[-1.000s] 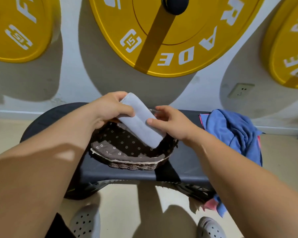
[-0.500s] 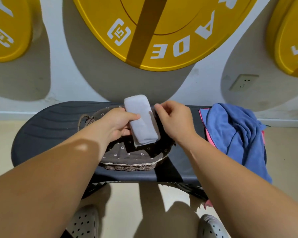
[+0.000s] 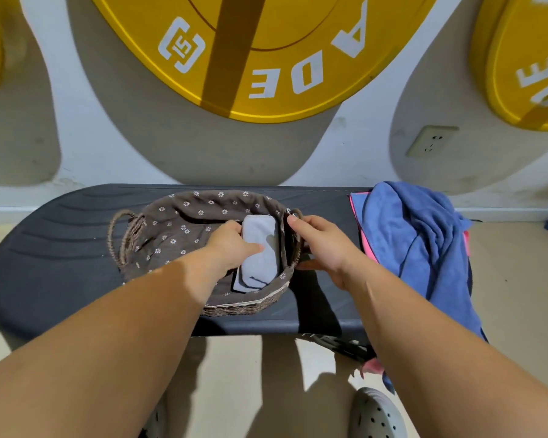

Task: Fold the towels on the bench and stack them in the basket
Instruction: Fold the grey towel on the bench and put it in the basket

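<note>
A dark bench (image 3: 60,263) stands under yellow wall plates (image 3: 266,42). The left hand (image 3: 230,248) pinches the folded grey towel (image 3: 263,270) lying inside the basket (image 3: 241,308); just right, the right hand (image 3: 326,248) grips its rim. Beyond those fingers, a blue towel (image 3: 408,241) lies heaped.

Your left grip (image 3: 231,245) covers the grey towel's (image 3: 261,248) left edge and its fingers (image 3: 231,225) drop out of sight there, so no telling if they're under it. Right grip (image 3: 323,245) hides most of the basket's (image 3: 241,308) right handle. Blue towel (image 3: 418,235) buries the table's (image 3: 60,248) right end plus all but a pink edge (image 3: 365,245) of something underneath. Yellow plates (image 3: 266,58) and your shoe (image 3: 375,415) are cropped.
</note>
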